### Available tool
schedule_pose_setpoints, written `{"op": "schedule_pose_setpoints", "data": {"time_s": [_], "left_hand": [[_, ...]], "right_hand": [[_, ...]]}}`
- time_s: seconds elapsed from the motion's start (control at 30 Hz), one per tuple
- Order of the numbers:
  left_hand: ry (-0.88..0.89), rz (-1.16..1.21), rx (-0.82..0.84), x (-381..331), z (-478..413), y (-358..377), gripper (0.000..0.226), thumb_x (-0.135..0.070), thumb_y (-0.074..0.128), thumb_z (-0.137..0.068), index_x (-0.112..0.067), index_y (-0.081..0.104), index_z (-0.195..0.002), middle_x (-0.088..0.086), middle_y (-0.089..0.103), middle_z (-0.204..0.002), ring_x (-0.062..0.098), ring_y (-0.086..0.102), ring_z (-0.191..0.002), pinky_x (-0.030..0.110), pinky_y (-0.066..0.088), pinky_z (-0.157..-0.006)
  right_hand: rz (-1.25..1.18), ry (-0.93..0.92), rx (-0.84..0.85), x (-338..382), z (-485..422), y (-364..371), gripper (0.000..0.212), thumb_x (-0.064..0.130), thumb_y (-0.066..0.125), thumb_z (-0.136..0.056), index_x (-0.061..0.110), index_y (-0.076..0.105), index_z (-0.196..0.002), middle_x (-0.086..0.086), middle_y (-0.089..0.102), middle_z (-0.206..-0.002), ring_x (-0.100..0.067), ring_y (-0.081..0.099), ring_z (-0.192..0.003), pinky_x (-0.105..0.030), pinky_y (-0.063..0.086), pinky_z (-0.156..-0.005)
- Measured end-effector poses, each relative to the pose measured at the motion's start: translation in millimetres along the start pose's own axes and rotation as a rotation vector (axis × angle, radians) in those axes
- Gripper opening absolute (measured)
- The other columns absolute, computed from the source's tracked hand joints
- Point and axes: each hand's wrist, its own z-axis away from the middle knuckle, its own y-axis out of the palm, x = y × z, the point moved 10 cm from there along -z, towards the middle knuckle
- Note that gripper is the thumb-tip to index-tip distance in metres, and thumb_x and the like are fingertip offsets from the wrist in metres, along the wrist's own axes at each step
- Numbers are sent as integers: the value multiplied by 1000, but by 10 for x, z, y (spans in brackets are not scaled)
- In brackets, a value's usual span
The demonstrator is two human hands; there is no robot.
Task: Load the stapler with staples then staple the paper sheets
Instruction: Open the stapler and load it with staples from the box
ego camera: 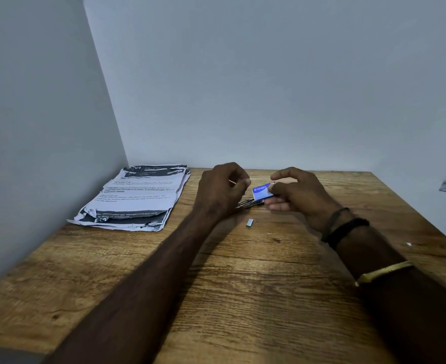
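Centre frame, right hand (301, 198) pinches a small blue box (260, 192); left hand (216, 193) pinches a thin pale strip (232, 182) above the dark stapler (248, 204).

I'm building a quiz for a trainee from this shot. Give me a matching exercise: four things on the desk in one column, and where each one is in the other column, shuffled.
Things
1. papers
2. blue box
3. staple strip
4. stapler

Places
A. pinched in the right hand
B. on the table, partly hidden, between the left hand and the right
C. stacked by the left wall
D. loose on the table, nearer the person than the stapler

Pairs: 1-C, 2-A, 3-D, 4-B
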Motion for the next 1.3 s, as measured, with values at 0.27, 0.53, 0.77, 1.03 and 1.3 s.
{"op": "schedule_pose_setpoints", "data": {"time_s": [0.27,0.53,0.77,1.03,1.3], "left_hand": [[-139,200,18,153,16,102,19,-28,79,-85,-10,72,-83,8,78,-73,22,78,-73,51,63,-77],[-353,627,47,301,86,183,37,-18,88,-78,-1,63,-99,23,78,-82,32,77,-68,42,65,-72],[-406,797,19,311,108,156,27,-4,85,-79,-6,60,-89,16,77,-71,23,75,-62,29,64,-61],[-497,827,-2,473,93,166,33,-4,82,-81,16,67,-104,20,76,-81,21,75,-67,28,65,-72],[-550,867,-45,536,99,125,27,-2,80,-83,11,67,-103,27,72,-90,25,73,-69,28,64,-73]], "right_hand": [[-171,-11,-20,-64,-3,93,7,8,77,-87,12,72,-89,-17,79,-83,-26,79,-74,-31,63,-58],[-266,-80,48,13,43,191,18,8,82,-82,6,71,-97,-16,80,-85,-28,79,-80,-30,63,-61],[-311,-104,92,75,73,249,17,10,78,-86,5,73,-100,-20,79,-91,-30,79,-85,-31,64,-63],[-318,-98,109,58,49,247,12,4,71,-91,6,75,-101,-19,79,-97,-32,79,-87,-31,63,-66],[-203,-147,63,86,46,193,15,2,65,-92,10,77,-86,-15,80,-94,-34,79,-83,-34,65,-64]]}}
